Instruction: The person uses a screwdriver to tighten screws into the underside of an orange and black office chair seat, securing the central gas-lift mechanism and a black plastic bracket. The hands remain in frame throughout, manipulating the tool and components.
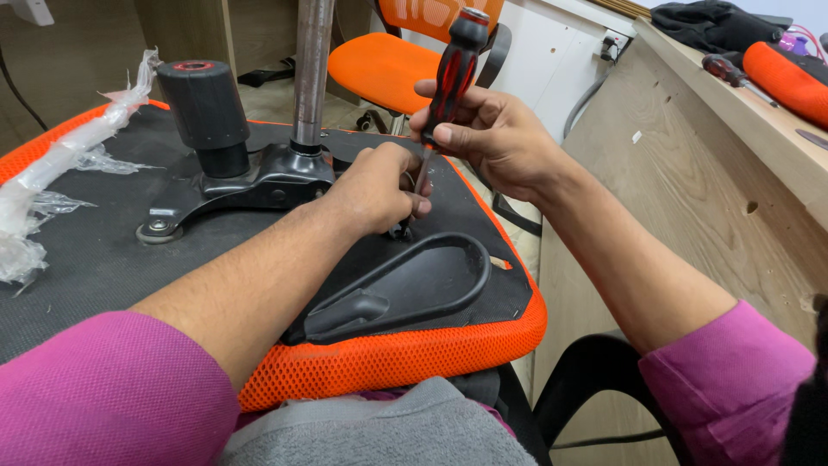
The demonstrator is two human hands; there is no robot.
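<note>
— Which step is in hand?

— A fastener is judged to be in the course of being driven. The screwdriver (450, 73), red and black in the handle, is held nearly upright, its thin shaft running down from the handle to a point just under the fingertips (418, 205) of the left hand (375, 185). The tip itself is hidden there, at the near end of the black armrest loop (405, 289) that lies on the upturned underside of the orange mesh chair seat (388, 358).

— How is the tool gripped?

— The handle is wrapped by the right hand (492, 142), fingers closed round its lower half, thumb laid across the front. The left hand's fingers are curled shut around the shaft's lower end; whether a screw is pinched between them cannot be told.

— What would the next move call for?

— Downward pressure along the shaft and a turn of the right wrist, it is judged, with the tip kept steady by the left fingers.

— And the arms?

— Both forearms are reached forward over the seat, pink sleeves pushed back. Beyond the left knuckles, the black tilt mechanism (259, 177) and steel gas-lift column (310, 73) are seen.
</note>
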